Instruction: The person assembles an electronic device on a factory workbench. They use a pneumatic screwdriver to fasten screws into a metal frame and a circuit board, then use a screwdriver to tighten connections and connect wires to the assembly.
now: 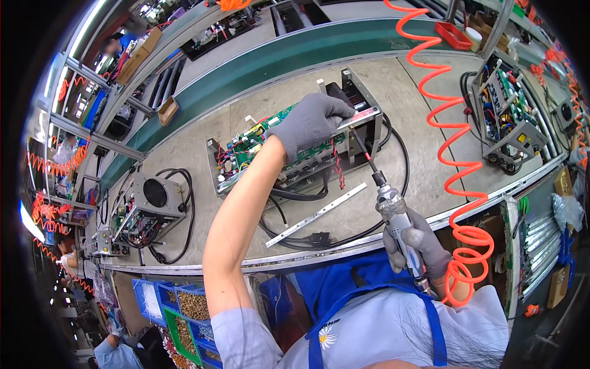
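While the gloved left hand presses down, closed over a metal strip on top of the open electronics chassis at frame centre, the right hand grips a pneumatic screwdriver, bit angled up at the chassis's right end. Fastening looks mid-way: the green board is seated, but a second loose metal strip lies on the bench below, likely unmounted. Similar units sit left and upper right.

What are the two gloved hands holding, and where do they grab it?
The right hand grips the air screwdriver around its body. The left hand presses a metal strip atop the open chassis.
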The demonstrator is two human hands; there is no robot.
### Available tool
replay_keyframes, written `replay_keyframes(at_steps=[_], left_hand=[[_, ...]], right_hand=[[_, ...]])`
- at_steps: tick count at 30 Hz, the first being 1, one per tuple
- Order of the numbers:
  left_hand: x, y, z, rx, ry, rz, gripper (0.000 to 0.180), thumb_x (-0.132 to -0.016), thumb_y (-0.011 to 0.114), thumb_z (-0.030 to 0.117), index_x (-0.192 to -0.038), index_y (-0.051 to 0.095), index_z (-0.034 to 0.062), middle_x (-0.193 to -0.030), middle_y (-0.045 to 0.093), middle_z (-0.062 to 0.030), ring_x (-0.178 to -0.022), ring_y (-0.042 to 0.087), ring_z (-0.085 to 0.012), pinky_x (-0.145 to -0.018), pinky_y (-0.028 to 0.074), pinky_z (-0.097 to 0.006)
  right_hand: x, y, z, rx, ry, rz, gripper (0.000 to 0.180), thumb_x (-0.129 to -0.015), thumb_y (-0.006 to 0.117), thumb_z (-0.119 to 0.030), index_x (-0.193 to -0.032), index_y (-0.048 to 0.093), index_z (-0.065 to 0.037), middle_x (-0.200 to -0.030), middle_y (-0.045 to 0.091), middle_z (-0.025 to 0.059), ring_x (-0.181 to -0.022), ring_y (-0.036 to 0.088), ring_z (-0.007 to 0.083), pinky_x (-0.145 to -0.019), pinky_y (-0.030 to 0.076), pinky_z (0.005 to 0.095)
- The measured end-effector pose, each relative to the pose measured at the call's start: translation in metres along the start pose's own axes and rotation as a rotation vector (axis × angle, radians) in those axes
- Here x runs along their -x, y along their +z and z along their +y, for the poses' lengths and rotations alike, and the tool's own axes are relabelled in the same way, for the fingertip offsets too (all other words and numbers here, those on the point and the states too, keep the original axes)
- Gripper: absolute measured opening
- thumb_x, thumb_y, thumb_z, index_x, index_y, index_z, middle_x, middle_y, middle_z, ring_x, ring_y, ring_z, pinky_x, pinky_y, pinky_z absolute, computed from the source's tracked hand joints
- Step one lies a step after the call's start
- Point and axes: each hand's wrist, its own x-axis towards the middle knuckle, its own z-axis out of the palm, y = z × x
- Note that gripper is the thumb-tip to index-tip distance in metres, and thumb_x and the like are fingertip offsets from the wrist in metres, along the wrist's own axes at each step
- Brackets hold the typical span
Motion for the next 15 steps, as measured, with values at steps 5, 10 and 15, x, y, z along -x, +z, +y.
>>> replay_keyframes(at_steps=[5, 10, 15], left_hand=[[0.000, 0.001, -0.001, 0.000, 0.038, 0.048, 0.033, -0.087, 0.058, 0.003, -0.118, 0.068, 0.0065, -0.104, 0.072, -0.0155, -0.086, 0.069, -0.0234, -0.084, 0.053, -0.032], [0.014, -0.003, -0.002, 0.642, -0.157, 0.350, 0.027, -0.100, 0.053, 0.011, -0.125, 0.061, 0.0017, -0.107, 0.069, -0.0182, -0.083, 0.068, -0.0153, -0.072, 0.059, -0.025], [0.062, -0.050, -0.003, 1.124, -0.246, 0.516, 0.035, -0.103, 0.048, 0.016, -0.126, 0.051, -0.0092, -0.107, 0.068, -0.0211, -0.083, 0.070, -0.0212, -0.063, 0.061, -0.024]], right_hand=[[0.003, 0.003, 0.000, -0.005, -0.033, -0.007, 0.064, -0.080, 0.069, -0.034, -0.130, 0.043, -0.004, -0.080, 0.059, 0.0092, -0.055, 0.061, 0.0161, -0.049, 0.054, 0.0317], [0.010, 0.007, -0.004, 0.126, -0.037, 0.021, 0.080, -0.074, 0.070, -0.048, -0.133, 0.044, -0.001, -0.079, 0.057, 0.0074, -0.054, 0.058, 0.0136, -0.049, 0.053, 0.0291], [0.019, 0.018, -0.007, 0.278, 0.132, -0.071, 0.083, -0.064, 0.077, -0.049, -0.126, 0.047, -0.002, -0.076, 0.058, 0.0078, -0.052, 0.058, 0.0140, -0.048, 0.053, 0.0280]])
